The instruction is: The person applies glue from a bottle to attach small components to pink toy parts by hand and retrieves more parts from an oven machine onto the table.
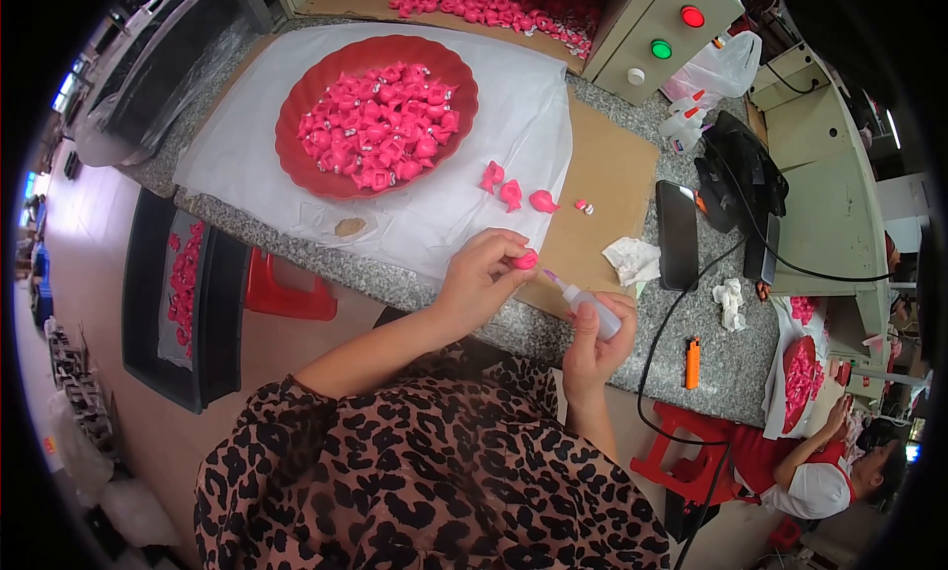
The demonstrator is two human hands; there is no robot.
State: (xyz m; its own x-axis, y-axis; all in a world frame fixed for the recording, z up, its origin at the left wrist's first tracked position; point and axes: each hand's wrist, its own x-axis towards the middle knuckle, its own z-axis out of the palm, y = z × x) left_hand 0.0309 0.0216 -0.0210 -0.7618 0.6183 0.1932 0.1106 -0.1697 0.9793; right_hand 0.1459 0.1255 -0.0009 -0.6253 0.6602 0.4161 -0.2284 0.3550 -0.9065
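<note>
Between the thumb and fingertips of my left hand (484,279) is a small pink plastic piece (525,260). My right hand (600,341) is wrapped round a translucent squeeze bottle (599,314), its narrow tip pointing up and left, close to the pink piece. Whether the tip touches it, I cannot tell. Beyond my hands, a few loose pink pieces (511,195) lie on white paper, with a tiny pink-and-white part (584,206) on the cardboard beside them. Farther left, a red scalloped bowl (296,165) holds a heap of similar pink pieces.
Right of my hands are crumpled tissue (633,261), a black phone (677,236), an orange lighter (692,363) and a black cable (654,345). A machine with lit buttons (661,49) stands behind. A dark bin (222,323) sits lower left; another person (820,471) works at right.
</note>
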